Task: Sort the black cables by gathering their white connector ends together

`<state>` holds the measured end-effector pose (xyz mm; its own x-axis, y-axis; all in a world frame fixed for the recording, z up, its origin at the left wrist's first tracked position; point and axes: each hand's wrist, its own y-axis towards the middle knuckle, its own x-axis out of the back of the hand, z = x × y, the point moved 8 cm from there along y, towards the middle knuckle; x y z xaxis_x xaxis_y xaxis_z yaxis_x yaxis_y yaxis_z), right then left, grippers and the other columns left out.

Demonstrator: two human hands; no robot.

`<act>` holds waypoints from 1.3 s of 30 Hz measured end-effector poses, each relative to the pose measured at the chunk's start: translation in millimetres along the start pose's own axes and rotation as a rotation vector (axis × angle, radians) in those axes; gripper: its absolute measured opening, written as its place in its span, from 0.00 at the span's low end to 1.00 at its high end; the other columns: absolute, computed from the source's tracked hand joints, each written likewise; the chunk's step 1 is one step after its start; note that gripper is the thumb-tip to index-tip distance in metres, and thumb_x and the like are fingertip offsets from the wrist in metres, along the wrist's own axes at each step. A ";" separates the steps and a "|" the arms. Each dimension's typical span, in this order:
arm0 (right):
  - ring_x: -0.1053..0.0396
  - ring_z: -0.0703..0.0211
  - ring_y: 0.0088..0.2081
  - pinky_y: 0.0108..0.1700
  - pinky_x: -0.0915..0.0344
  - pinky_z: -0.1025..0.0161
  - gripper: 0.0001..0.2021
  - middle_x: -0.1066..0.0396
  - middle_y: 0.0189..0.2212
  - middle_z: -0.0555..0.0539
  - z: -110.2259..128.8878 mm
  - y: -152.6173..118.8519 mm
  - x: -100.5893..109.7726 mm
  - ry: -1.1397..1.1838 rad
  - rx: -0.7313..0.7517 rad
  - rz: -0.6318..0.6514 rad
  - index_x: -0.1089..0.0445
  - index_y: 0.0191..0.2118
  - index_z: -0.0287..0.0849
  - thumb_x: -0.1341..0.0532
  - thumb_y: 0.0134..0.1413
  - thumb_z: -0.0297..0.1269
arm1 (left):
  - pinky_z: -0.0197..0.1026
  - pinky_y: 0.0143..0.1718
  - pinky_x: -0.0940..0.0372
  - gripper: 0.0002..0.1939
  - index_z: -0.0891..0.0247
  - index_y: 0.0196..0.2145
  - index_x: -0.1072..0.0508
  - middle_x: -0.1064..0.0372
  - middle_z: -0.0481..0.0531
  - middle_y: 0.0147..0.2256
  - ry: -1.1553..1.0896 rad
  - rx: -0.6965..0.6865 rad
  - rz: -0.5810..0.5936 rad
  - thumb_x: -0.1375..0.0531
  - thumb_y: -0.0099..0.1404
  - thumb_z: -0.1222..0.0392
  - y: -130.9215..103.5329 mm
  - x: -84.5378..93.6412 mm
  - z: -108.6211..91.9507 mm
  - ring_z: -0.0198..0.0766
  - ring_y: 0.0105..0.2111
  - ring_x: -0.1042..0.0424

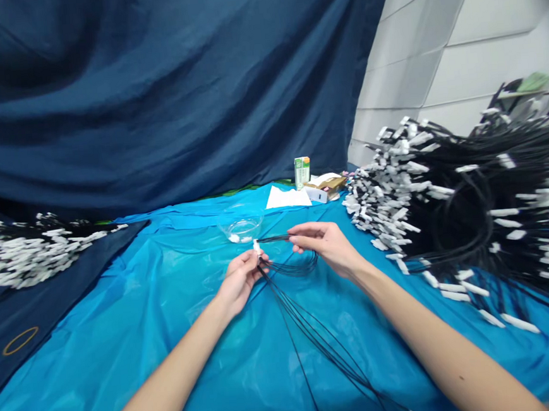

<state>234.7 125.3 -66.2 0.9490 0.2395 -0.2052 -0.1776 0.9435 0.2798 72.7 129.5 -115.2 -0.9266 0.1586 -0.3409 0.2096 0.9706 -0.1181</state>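
Observation:
Between the fingers of my left hand (242, 276) is a small white connector (257, 247), held upright above the blue sheet. Thin black wires (307, 317) run from it, some hanging down toward the lower right. My right hand (322, 243) pinches the wires a little to the right of the connector, where they stretch level between both hands. A loop of the same wires (293, 265) sags below my right fingers. Just behind my left hand stands a clear bowl (242, 224) with a few small white pieces (240, 238) in it.
A large heap of black wires with white connectors (445, 205) lies on the right. A smaller pile (45, 252) rests on dark cloth at left, near a yellow ring (21, 340). White paper (287, 197), a small carton (302, 172) and an opened box (328, 183) stand behind.

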 end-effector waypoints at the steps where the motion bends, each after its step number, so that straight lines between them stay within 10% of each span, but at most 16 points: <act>1: 0.34 0.66 0.24 0.29 0.36 0.69 0.16 0.31 0.23 0.44 -0.1 -0.4 0.5 0.007 -0.012 -0.006 0.31 0.35 0.32 0.35 0.38 0.37 | 0.31 0.31 0.37 0.17 0.74 0.32 0.37 0.38 0.56 0.34 -0.001 -0.001 0.000 0.37 0.49 0.61 0.0 -0.2 0.1 0.31 0.31 0.36; 14: 0.43 0.76 0.17 0.16 0.49 0.78 0.16 0.31 0.26 0.45 -15.0 3.6 11.3 0.221 -0.134 -0.142 0.32 0.32 0.32 0.34 0.36 0.38 | 0.31 0.31 0.36 0.11 0.75 0.32 0.38 0.38 0.54 0.33 -0.078 0.029 0.012 0.41 0.52 0.67 -0.9 -5.0 2.5 0.29 0.29 0.36; 21: 0.36 0.72 0.26 0.28 0.39 0.75 0.16 0.32 0.28 0.48 -18.2 5.7 19.8 0.348 -0.140 -0.220 0.31 0.33 0.36 0.32 0.32 0.33 | 0.32 0.34 0.36 0.07 0.74 0.33 0.37 0.38 0.55 0.34 -0.116 0.012 -0.028 0.44 0.55 0.68 0.2 0.2 1.1 0.30 0.32 0.35; 30: 0.38 0.61 0.37 0.40 0.39 0.62 0.06 0.33 0.33 0.46 46.7 -29.0 -0.8 -0.795 0.773 -0.388 0.30 0.35 0.39 0.41 0.48 0.31 | 0.35 0.38 0.36 0.06 0.74 0.34 0.36 0.36 0.57 0.35 -0.140 0.001 -0.146 0.48 0.59 0.68 -0.2 7.7 -1.5 0.34 0.36 0.34; 34: 0.41 0.61 0.36 0.39 0.40 0.63 0.09 0.32 0.32 0.46 47.8 -56.8 -44.2 -1.099 1.179 -0.186 0.31 0.37 0.38 0.42 0.47 0.25 | 0.36 0.38 0.36 0.06 0.74 0.34 0.36 0.36 0.57 0.35 -0.153 0.008 -0.149 0.48 0.60 0.67 0.0 8.5 -1.0 0.33 0.35 0.34; 39: 0.42 0.64 0.33 0.34 0.41 0.66 0.07 0.32 0.33 0.48 24.9 -58.6 -68.9 -1.233 1.227 0.078 0.32 0.37 0.37 0.44 0.50 0.27 | 0.35 0.36 0.36 0.05 0.74 0.34 0.37 0.37 0.57 0.36 -0.199 0.005 -0.118 0.49 0.59 0.69 1.1 5.2 0.0 0.33 0.34 0.34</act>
<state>186.2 47.8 -45.1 0.6777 -0.5785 0.4540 -0.4986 0.0923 0.8619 68.1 131.3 -117.2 -0.8651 0.0051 -0.5016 0.1058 0.9793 -0.1724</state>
